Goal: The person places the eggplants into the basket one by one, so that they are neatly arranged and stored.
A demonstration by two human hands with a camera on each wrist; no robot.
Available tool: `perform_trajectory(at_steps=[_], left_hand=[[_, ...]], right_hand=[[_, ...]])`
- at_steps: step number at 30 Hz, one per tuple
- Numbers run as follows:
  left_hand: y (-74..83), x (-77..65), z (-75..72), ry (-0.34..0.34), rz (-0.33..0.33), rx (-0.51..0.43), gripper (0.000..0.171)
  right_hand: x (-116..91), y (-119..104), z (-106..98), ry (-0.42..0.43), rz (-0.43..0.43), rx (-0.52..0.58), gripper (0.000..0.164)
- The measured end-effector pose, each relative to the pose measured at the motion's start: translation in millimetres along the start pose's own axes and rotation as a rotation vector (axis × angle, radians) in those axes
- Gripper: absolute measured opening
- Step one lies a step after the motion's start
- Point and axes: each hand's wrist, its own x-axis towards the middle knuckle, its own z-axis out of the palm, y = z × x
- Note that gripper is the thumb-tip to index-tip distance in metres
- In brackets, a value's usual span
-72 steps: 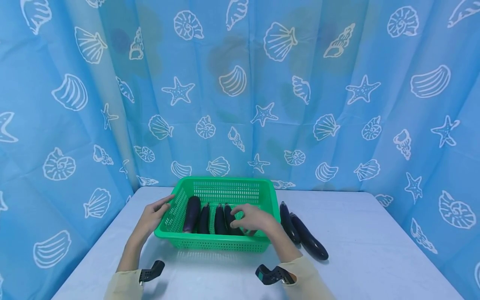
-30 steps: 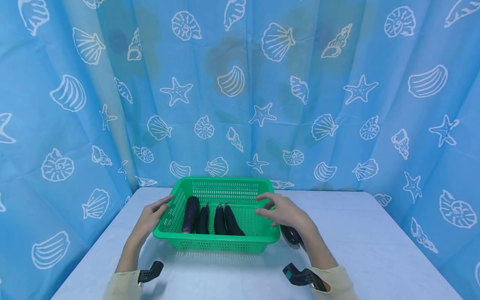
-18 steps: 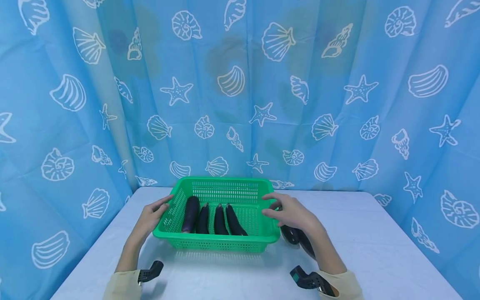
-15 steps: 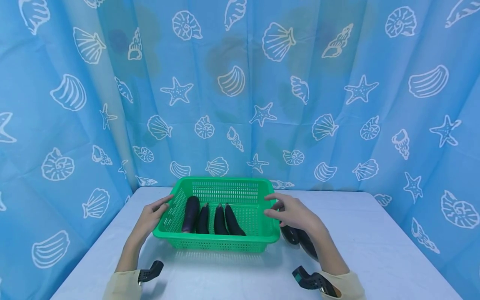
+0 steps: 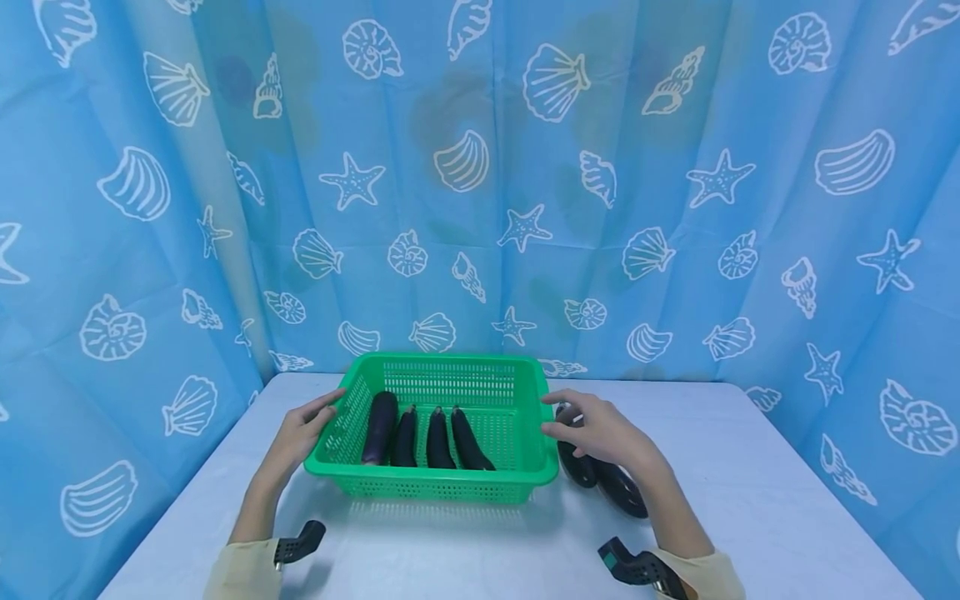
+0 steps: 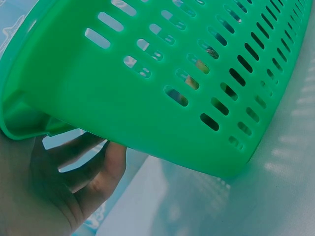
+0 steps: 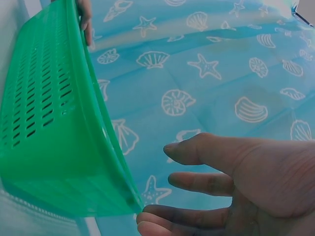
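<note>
A green plastic basket stands on the table, with several dark purple eggplants lying side by side in its left and middle part. My left hand rests at the basket's left rim, fingers extended; in the left wrist view its thumb is against the basket's edge. Just outside the right rim hovers my right hand, fingers spread and nothing between them. Beneath it lie two more eggplants, one beside the basket and another farther right, both partly covered by the hand and wrist.
A white-covered table carries everything. Behind and at both sides hangs a blue curtain printed with white shells and starfish. Black wrist devices sit on both forearms.
My right hand has moved right, from over the eggplants inside the basket to outside its right rim. The rightmost eggplant inside has rocked slightly. My left hand has stayed in place.
</note>
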Motion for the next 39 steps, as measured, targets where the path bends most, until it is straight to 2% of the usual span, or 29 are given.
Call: perform_trajectory(at_steps=[18,39], left_hand=[[-2.5,-0.1,0.4,-0.002,-0.004,-0.004,0.046],[-1.5,0.0,1.5,-0.001,0.021,-0.008,0.046]], right_hand=[[-7.1,23.3,-9.4,0.015,0.033,0.012,0.05],[-3.4,40.9,-15.0,-0.057,0.014,0.017,0.057]])
